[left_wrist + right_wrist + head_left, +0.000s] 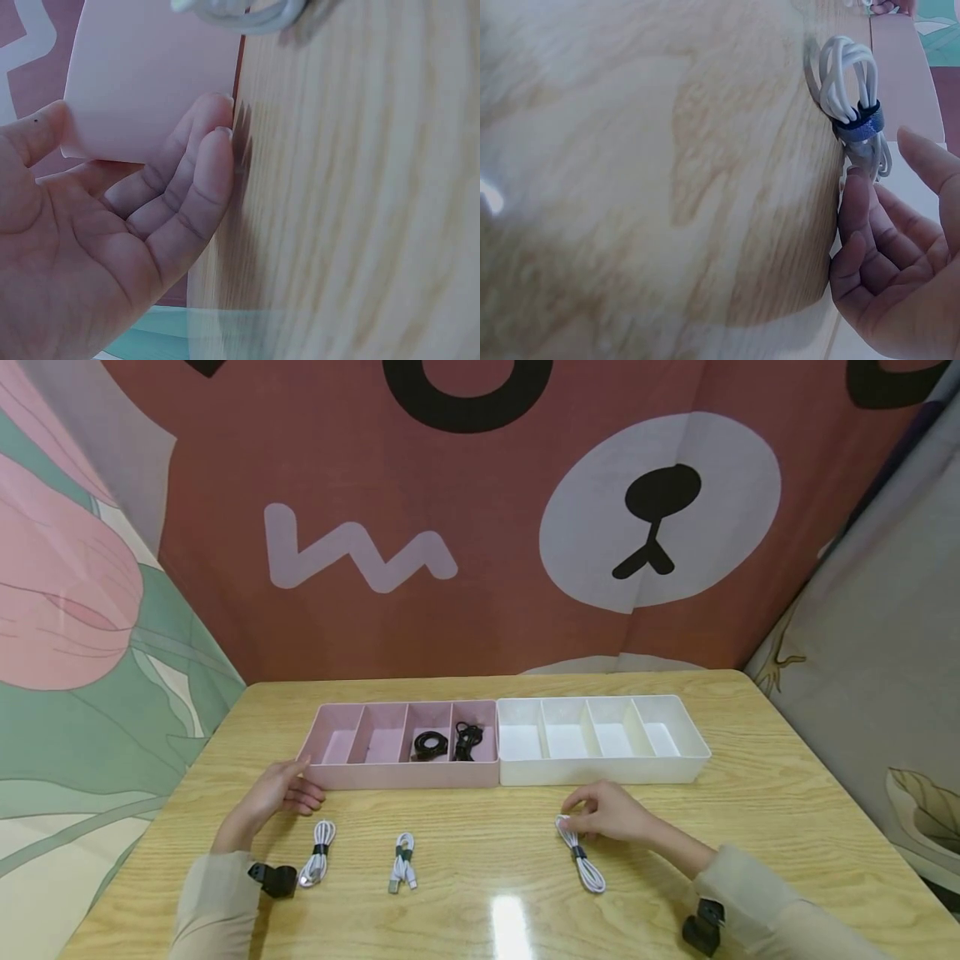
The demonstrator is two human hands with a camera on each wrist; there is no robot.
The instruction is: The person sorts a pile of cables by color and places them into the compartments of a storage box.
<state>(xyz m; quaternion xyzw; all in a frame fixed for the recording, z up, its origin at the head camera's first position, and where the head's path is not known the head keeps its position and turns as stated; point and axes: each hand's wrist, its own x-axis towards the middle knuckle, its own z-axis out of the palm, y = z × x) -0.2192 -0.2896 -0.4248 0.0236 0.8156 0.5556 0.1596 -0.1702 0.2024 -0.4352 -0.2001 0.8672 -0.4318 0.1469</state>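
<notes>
My left hand (pixel 281 792) rests against the left front corner of the pink divided box (pixel 405 777), with its thumb at the rim and its fingers loosely bent by the front wall. My right hand (pixel 611 812) is at the upper end of a bundled white cable (pixel 590 874) with a dark strap, lying before the white divided box (pixel 607 772). In the right wrist view, the fingertips (pixel 857 196) are right at the cable bundle, while the thumb stands apart from it. Two black coiled cables, one round (pixel 431 745) and one longer (pixel 468 741), lie in the pink box's two right compartments.
Near my left hand lies a strapped white cable (pixel 318 853). A shorter white cable (pixel 402 863) with a dark green strap lies farther right. The two boxes stand end to end on the wooden table (pixel 465 843), before a printed curtain (pixel 480 627).
</notes>
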